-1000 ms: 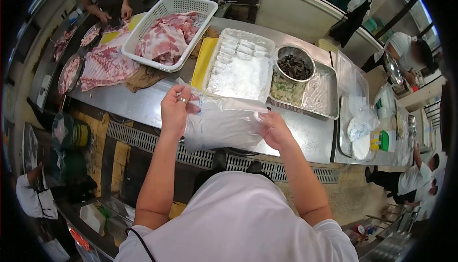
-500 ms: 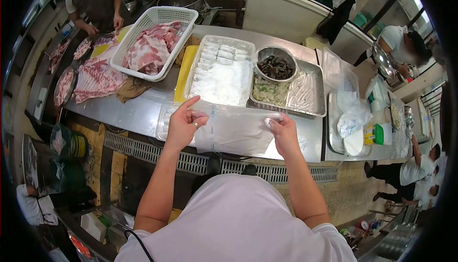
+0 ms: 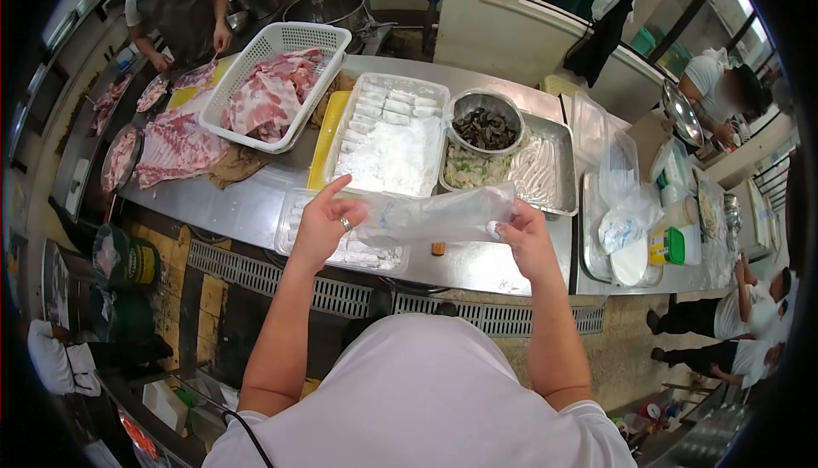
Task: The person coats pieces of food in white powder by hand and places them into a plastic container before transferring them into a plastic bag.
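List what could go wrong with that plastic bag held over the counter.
1. The plastic bag is pinched only at its ends by the left hand and right hand; it may slip.
2. It hangs over the clear container of floured pieces, so it could sag into the flour.
3. Raw meat lies nearby: possible cross-contamination.

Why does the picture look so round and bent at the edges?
Head view: a fisheye lens bows the steel counter and leaves black corners; the middle stays sharp, with both hands, left hand and right hand, and the clear plastic bag; a distant face is blurred.
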### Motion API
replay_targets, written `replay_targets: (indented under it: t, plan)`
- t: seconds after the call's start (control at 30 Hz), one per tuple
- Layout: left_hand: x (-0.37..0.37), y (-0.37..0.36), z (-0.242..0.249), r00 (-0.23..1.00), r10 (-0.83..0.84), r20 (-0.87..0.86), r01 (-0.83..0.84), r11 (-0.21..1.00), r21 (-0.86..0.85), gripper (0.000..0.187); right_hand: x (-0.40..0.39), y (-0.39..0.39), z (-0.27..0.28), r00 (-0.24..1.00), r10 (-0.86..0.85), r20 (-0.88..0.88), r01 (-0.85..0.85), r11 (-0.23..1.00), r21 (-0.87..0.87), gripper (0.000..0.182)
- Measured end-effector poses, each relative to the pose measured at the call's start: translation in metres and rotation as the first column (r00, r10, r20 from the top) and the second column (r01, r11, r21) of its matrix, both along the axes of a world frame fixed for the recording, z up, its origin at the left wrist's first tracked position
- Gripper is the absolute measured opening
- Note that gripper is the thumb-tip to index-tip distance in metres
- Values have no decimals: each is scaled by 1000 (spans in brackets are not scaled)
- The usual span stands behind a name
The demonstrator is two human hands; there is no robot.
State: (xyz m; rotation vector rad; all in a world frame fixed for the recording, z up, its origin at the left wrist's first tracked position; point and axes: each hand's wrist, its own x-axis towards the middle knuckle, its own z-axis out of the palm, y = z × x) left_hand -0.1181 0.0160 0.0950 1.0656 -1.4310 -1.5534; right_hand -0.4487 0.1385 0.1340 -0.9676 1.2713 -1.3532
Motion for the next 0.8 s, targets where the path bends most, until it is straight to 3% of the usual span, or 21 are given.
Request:
replay_targets:
  t: [0.07,0.17,0.23,0.27,0.37,0.47,0.57,0.67,0.8]
  plan:
    - [0,-8,-10,981,80,178,-50,985,-166,91,-9,-1,13,979,173,-104,-168,984,53,30]
    - [-25,-8,27,962,-149,231,231,893,-387,102,-14,-9,40,821,486,-299,-444,873,200,29]
    - [-55,-19,31,903,-403,148,427,811,-400,107,-12,-20,56,605,661,-443,-627,739,247,29]
    - [-70,-20,30,848,-519,109,513,751,-416,110,-9,-24,64,571,680,-459,-659,714,238,29]
    - [-110,-15,7,556,-783,-278,764,614,-199,87,-3,-29,81,520,697,-493,-687,685,243,27]
    - [-115,-12,-33,448,-872,-198,894,443,76,52,-17,-26,86,625,651,-432,-570,758,318,27]
    - [-96,14,-14,652,-726,-219,758,619,206,21,-37,-13,59,779,564,-273,-434,799,416,33]
    - [-80,19,-64,770,-466,-436,570,810,141,13,-40,-4,2,853,481,-202,-411,858,309,32]
    - [-34,9,-70,876,-60,-479,283,868,408,19,-28,-10,-81,926,363,-102,-266,820,507,28]
